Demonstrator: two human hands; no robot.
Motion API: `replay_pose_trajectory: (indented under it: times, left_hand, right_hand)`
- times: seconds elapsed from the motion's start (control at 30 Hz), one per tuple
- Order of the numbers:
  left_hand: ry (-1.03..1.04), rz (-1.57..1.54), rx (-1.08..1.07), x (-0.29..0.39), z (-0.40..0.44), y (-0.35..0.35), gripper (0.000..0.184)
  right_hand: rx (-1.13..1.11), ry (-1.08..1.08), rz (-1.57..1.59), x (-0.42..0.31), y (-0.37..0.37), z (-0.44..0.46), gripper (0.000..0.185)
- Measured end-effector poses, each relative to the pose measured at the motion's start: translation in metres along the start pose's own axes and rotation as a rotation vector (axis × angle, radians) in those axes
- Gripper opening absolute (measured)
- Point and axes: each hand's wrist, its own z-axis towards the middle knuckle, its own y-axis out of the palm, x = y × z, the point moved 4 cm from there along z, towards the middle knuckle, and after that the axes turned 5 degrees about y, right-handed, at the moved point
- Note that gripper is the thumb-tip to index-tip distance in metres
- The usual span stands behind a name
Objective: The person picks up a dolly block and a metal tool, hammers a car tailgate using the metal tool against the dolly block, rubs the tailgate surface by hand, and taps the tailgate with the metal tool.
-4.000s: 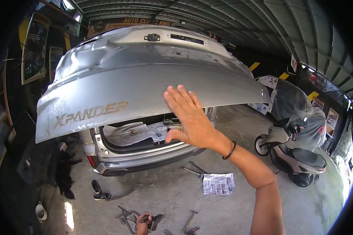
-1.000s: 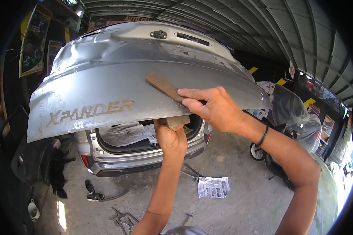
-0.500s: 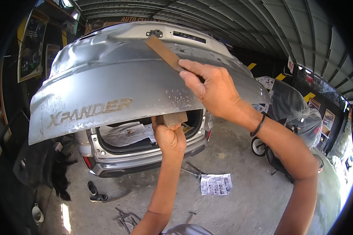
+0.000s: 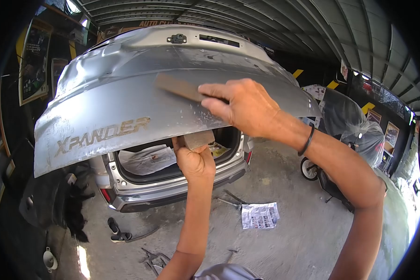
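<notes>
The raised grey tailgate [image 4: 126, 102] of a car spans the view, its lower edge towards me. Rough "XPANDER" lettering [image 4: 102, 135] marks its left part, and pale scuffs [image 4: 196, 116] show right of centre. My right hand [image 4: 247, 105] is closed round one end of a flat brown bar [image 4: 179, 87], blurred by motion and lying across the panel's face; whether it touches the metal I cannot tell. Below the panel's edge, my left hand [image 4: 195, 161] grips a brownish rectangular block [image 4: 199, 139], whose top is partly hidden behind the edge.
Beneath the tailgate is the open boot with newspaper [image 4: 147, 160] inside, above the rear bumper [image 4: 172, 191]. On the concrete floor lie a newspaper sheet [image 4: 260, 215], sandals [image 4: 119, 231] and a hammer-like tool [image 4: 232, 254]. A plastic-covered motorbike [image 4: 359, 135] stands right.
My right hand has brought the flat bar down from near the latch onto the middle of the panel, levelling it out. The left hand and block have shifted slightly left in view.
</notes>
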Motion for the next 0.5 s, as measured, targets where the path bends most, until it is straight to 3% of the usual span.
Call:
replay_pose_trajectory:
  times: [0.1,0.13,0.23,0.3,0.37,0.4,0.43,0.5]
  left_hand:
    - [0.048,0.057,0.026,0.001,0.001,0.004,0.040]
    - [0.051,0.055,0.020,0.000,0.003,0.007,0.040]
    - [0.027,0.017,0.038,-0.002,0.000,0.008,0.038]
    - [0.043,0.005,0.068,-0.005,0.002,0.006,0.036]
    - [0.064,0.027,0.015,-0.007,0.003,0.001,0.036]
    - [0.045,-0.011,0.024,-0.006,0.002,0.004,0.034]
    - [0.027,-0.047,0.030,-0.006,0.003,0.007,0.031]
    - [0.023,-0.059,-0.045,-0.004,0.006,0.004,0.032]
  right_hand:
    - [0.094,0.078,0.054,0.003,0.003,-0.006,0.031]
    - [-0.022,-0.041,0.036,0.004,0.015,-0.013,0.031]
    - [-0.115,-0.021,-0.107,-0.004,-0.002,-0.012,0.033]
    - [0.011,-0.010,-0.050,0.005,0.001,-0.006,0.034]
    - [0.207,0.142,0.118,0.009,-0.001,-0.004,0.034]
    - [0.152,-0.036,0.047,-0.001,0.005,-0.005,0.035]
    - [0.155,-0.042,0.047,-0.002,0.003,-0.007,0.035]
    - [-0.081,-0.046,-0.110,-0.006,0.007,-0.011,0.035]
